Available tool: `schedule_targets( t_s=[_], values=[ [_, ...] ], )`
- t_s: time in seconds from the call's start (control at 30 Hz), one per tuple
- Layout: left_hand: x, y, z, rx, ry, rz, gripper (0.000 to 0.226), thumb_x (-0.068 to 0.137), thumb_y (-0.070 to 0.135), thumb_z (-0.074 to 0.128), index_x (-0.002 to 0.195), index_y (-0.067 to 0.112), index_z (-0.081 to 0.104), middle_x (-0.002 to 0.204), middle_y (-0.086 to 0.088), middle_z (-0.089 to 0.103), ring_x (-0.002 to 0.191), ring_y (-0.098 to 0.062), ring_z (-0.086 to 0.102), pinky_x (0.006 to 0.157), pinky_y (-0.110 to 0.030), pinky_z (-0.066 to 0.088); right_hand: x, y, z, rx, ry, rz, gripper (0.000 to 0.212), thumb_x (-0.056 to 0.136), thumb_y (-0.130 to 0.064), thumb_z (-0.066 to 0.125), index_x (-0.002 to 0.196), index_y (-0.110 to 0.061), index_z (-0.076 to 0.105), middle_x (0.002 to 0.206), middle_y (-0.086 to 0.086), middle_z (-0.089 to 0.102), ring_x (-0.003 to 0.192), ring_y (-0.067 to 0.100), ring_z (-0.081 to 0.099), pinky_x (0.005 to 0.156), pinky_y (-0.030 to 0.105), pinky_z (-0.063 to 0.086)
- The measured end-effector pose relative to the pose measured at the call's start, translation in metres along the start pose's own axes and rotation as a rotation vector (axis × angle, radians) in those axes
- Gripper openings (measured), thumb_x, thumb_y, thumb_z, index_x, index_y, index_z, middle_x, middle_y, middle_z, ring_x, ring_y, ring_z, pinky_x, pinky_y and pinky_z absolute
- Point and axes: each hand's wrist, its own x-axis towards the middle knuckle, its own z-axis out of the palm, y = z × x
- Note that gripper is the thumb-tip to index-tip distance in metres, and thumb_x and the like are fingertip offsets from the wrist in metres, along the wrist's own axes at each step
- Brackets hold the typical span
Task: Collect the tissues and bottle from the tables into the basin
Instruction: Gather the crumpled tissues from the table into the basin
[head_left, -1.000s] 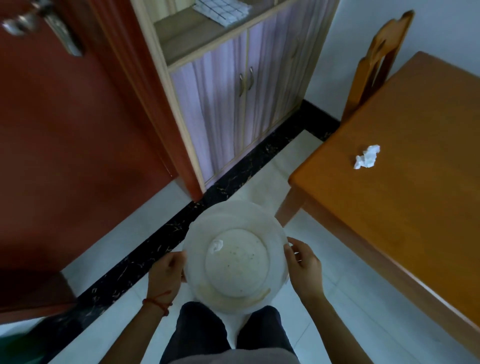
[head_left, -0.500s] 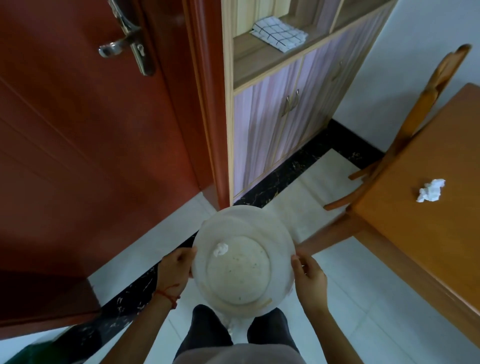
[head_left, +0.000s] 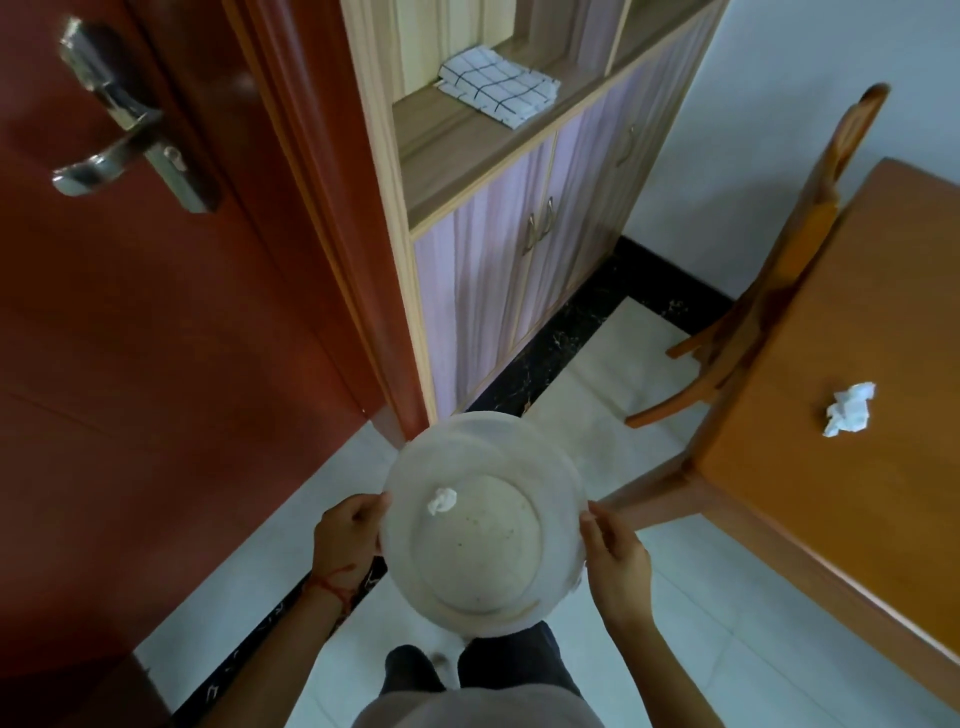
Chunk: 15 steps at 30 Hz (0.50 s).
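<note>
I hold a round whitish basin (head_left: 550, 473) in front of my waist. My left hand (head_left: 345, 535) grips its left rim and my right hand (head_left: 613, 558) grips its right rim. One small crumpled tissue (head_left: 441, 500) lies inside the basin near the left side. A second crumpled white tissue (head_left: 849, 409) lies on the orange wooden table (head_left: 841, 509) to my right, well apart from both hands. No bottle is in view.
A red door (head_left: 130, 338) with a metal handle (head_left: 111, 156) fills the left. A cabinet (head_left: 519, 270) ahead has a checked cloth (head_left: 498, 91) on its shelf. A wooden chair (head_left: 769, 291) is tucked against the table's far end. White tiled floor (head_left: 597, 374) lies between.
The view has swung left and up: the door and its handle have come into sight, and the table with its tissue has slid to the right edge. Both hands still hold the basin.
</note>
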Motion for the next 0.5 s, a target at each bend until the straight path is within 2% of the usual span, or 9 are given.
schedule_targets(
  t_s=[0.03,0.13,0.23,0.33,0.43,0.5],
  values=[
    [0.012,0.009,0.006,-0.001,-0.014,-0.002,0.039,0.069,0.05,0.055,0.07,0.013,0.068,0.075,-0.011,0.07,0.077,-0.033,0.065,0.077,-0.05,0.056,0.012,-0.004,-0.001,0.004,0.013,-0.004,0.023,0.094,-0.023,0.047,0.109,-0.017,0.063,0.08,-0.006,0.059,0.071,0.001,0.055,0.067,0.019,0.047],
    [0.045,0.038,0.025,0.018,-0.042,0.007,0.036,0.063,0.054,0.057,0.059,0.02,0.065,0.058,0.002,0.065,0.067,-0.03,0.062,0.076,-0.054,0.055,0.048,-0.014,-0.006,0.03,0.029,0.005,0.025,0.094,-0.022,0.046,0.112,-0.014,0.061,0.088,-0.003,0.061,0.074,-0.001,0.055,0.063,0.01,0.04],
    [0.074,0.067,0.043,0.036,-0.069,0.018,0.036,0.065,0.053,0.056,0.058,0.019,0.063,0.06,-0.004,0.063,0.067,-0.031,0.061,0.076,-0.057,0.054,0.076,-0.025,-0.015,0.055,0.052,0.02,0.027,0.094,-0.023,0.045,0.115,-0.012,0.059,0.097,-0.002,0.061,0.079,0.003,0.056,0.063,0.007,0.038],
    [0.106,0.083,0.059,0.052,-0.134,0.046,0.043,0.061,0.064,0.053,0.062,0.023,0.065,0.066,-0.01,0.065,0.073,-0.036,0.064,0.074,-0.058,0.054,0.107,-0.038,-0.02,0.075,0.09,0.047,0.027,0.094,-0.023,0.046,0.115,-0.011,0.058,0.099,-0.002,0.06,0.084,0.012,0.058,0.065,0.008,0.039],
    [0.138,0.103,0.076,0.079,-0.173,0.048,0.041,0.061,0.064,0.053,0.059,0.025,0.063,0.061,-0.006,0.062,0.071,-0.036,0.063,0.071,-0.058,0.054,0.135,-0.048,-0.024,0.089,0.136,0.071,0.025,0.093,-0.023,0.048,0.112,-0.013,0.06,0.096,-0.004,0.06,0.076,0.001,0.054,0.066,0.013,0.041],
    [0.155,0.127,0.089,0.072,-0.189,0.074,0.043,0.06,0.061,0.054,0.051,0.018,0.057,0.049,0.002,0.056,0.061,-0.029,0.057,0.067,-0.051,0.055,0.155,-0.053,-0.025,0.117,0.175,0.08,0.024,0.093,-0.023,0.048,0.111,-0.014,0.061,0.097,-0.004,0.06,0.077,0.0,0.054,0.07,0.016,0.043]
  ],
)
